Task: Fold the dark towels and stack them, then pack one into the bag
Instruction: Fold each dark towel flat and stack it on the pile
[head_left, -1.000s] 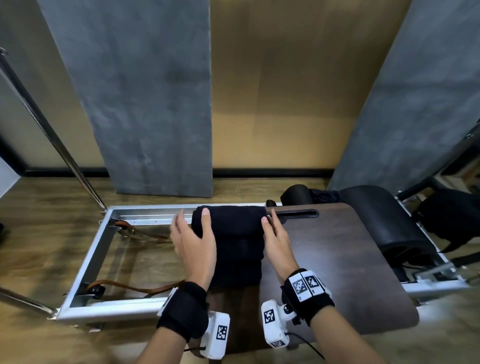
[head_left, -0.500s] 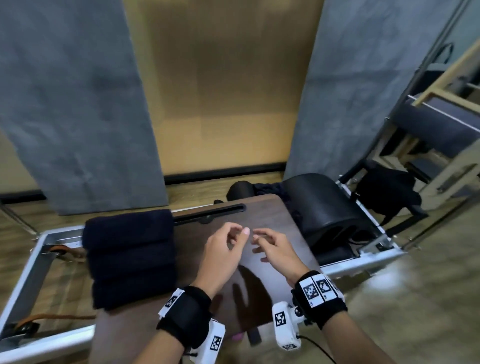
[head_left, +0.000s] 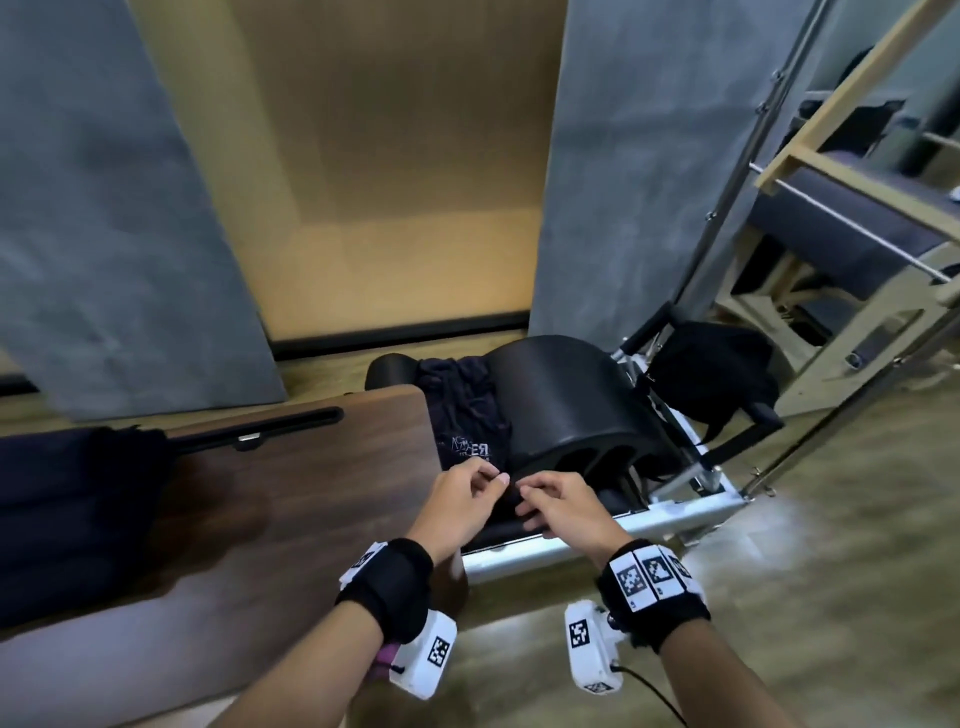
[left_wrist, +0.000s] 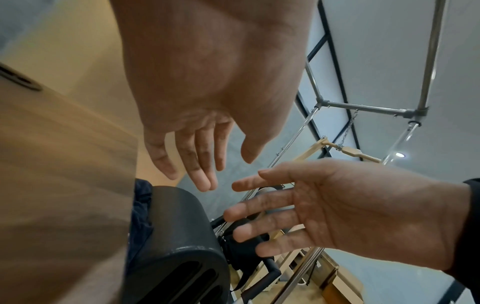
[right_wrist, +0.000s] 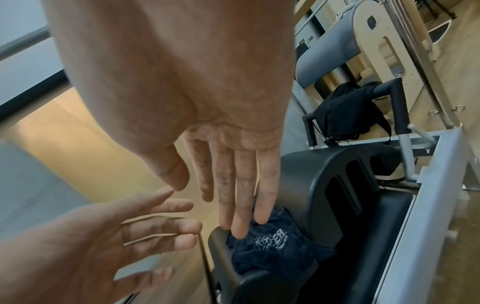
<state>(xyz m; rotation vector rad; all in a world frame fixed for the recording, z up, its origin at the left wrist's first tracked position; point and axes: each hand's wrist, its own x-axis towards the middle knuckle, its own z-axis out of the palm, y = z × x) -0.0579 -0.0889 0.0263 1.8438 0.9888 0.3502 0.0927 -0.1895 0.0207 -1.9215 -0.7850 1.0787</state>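
Note:
A stack of folded dark towels (head_left: 72, 519) lies at the left end of the brown board (head_left: 291, 499). One crumpled dark towel (head_left: 467, 415) with white lettering sits wedged between the board and the black arc barrel (head_left: 566, 410); the right wrist view shows this towel (right_wrist: 272, 251) just beyond my fingertips. My left hand (head_left: 467, 493) and right hand (head_left: 556, 504) hover side by side at the board's right edge, just short of that towel. Both hold nothing, with fingers relaxed and spread. A black bag (head_left: 711, 379) hangs on the padded bar further right.
The silver frame rail (head_left: 623, 530) runs below my hands. Grey wall panels (head_left: 649, 171) stand behind. A wooden and metal exercise apparatus (head_left: 841, 223) fills the right side. Wood floor (head_left: 831, 597) lies to the lower right.
Both hands left the folded stack and moved right across the board to the crumpled towel. The view swung right, so the stack now sits at the far left.

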